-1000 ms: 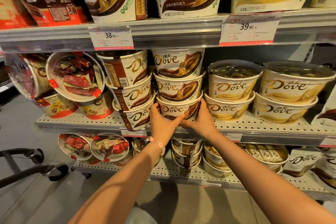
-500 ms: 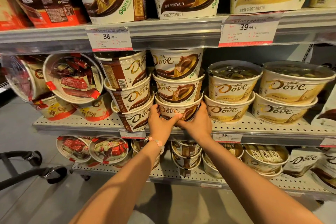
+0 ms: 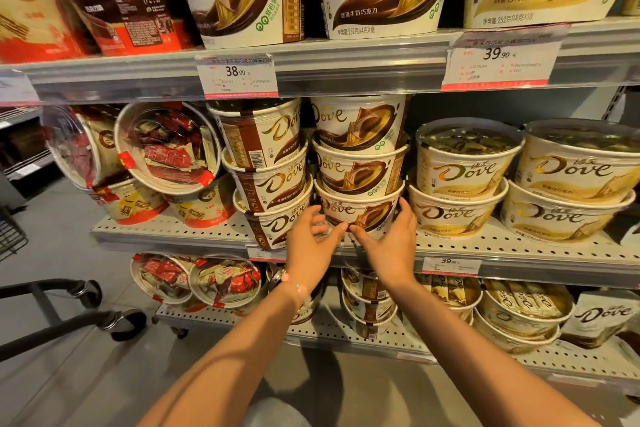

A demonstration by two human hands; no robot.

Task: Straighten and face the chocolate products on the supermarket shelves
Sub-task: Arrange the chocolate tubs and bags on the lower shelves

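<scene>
The bottom tub of the middle stack sits on the shelf straight ahead, between both hands. The left hand and right hand seem to cup its sides, equally near.

I see warm, even overhead store light. The grey metal shelf edge casts shade on the tub stacks beneath, and both forearms throw soft shadows on the grey floor. Glare marks the clear plastic lids. Wide-angle distortion bows shelf lines; corners are blurred.
</scene>
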